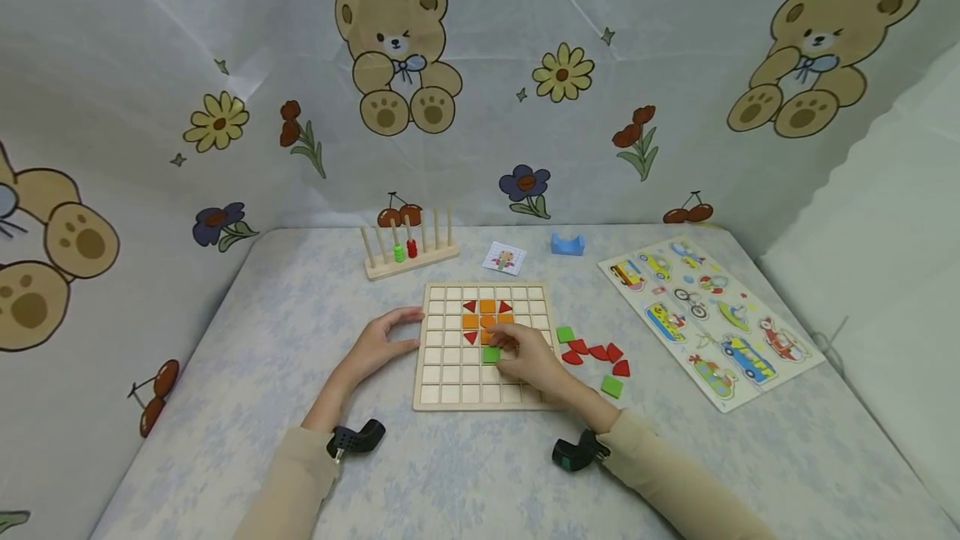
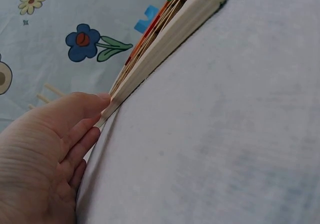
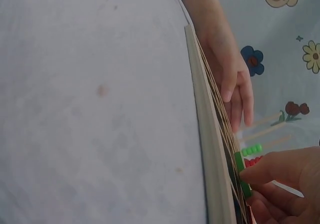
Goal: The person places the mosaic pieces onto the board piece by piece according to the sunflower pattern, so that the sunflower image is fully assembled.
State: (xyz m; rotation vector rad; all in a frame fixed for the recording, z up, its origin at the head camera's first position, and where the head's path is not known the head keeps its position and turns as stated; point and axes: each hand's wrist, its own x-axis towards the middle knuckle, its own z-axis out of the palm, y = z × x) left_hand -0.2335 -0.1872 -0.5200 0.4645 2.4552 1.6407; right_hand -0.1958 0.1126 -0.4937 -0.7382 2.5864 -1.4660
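- wooden board (image 1: 450,374) between the worktop's (image 1: 450,482) side edges, green tile (image 1: 490,354) inside
- left hand (image 1: 377,347), relaxed, unclasped, touches the board's left edge
- right hand (image 1: 531,357) touches the tile; we cannot tell whether pinching

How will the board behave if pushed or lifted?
The board is probably stiff: its edges run straight. Broad and flat on the table, it should slide rather than tip. The orange tiles show no visible fastening, so a steep tilt might spill them.
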